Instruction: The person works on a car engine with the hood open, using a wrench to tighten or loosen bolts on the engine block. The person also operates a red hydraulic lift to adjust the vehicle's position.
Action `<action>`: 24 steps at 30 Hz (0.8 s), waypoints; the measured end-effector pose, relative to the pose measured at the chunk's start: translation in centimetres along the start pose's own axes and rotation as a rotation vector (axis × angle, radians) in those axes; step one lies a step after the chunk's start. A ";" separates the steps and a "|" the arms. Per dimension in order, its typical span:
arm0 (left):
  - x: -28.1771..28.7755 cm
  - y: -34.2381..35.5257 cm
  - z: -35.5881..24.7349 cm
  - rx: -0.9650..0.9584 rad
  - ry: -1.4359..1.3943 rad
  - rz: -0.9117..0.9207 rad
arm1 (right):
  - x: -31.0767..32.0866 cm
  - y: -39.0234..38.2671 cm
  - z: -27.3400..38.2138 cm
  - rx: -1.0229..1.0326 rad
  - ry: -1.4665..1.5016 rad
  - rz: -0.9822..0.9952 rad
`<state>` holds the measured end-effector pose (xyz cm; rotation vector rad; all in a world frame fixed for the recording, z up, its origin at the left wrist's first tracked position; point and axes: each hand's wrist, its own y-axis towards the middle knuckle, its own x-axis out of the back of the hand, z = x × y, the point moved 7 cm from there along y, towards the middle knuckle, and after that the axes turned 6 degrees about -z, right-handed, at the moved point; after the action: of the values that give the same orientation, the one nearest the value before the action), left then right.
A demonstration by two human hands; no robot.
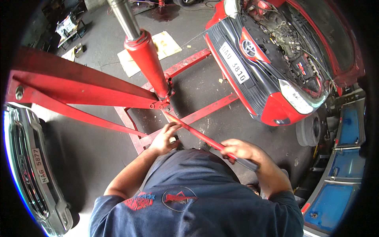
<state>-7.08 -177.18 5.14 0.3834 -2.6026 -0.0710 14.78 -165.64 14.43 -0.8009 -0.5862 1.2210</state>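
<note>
Right hand [241,150] gripping red bar [201,136] near dark end [248,164], left hand [165,139] unclenched beside bar's far half

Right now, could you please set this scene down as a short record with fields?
Left hand: left hand, beside the far part of the bar; contact unclear
Right hand: right hand, around the red bar near its dark end
Ahead left: red hoist with a hydraulic cylinder
Ahead right: red car, engine bay exposed
Far left: second car, grille visible
Floor: yellowish sheet beyond the cylinder
</note>
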 end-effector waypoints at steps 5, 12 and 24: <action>1.9 1.8 -0.4 -0.029 0.152 -0.242 | -5.2 4.6 7.1 0.108 0.069 0.098; 11.9 -2.7 11.6 0.269 -0.229 -0.706 | 2.1 5.5 4.1 0.200 0.363 -0.402; 14.3 0.1 18.5 0.216 -0.315 -0.722 | 8.8 6.9 -13.3 -0.041 0.538 -0.666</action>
<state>-28.04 -181.47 -4.16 1.4764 -2.6324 -0.1014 23.23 -159.10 0.72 -0.8327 -0.3811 0.3594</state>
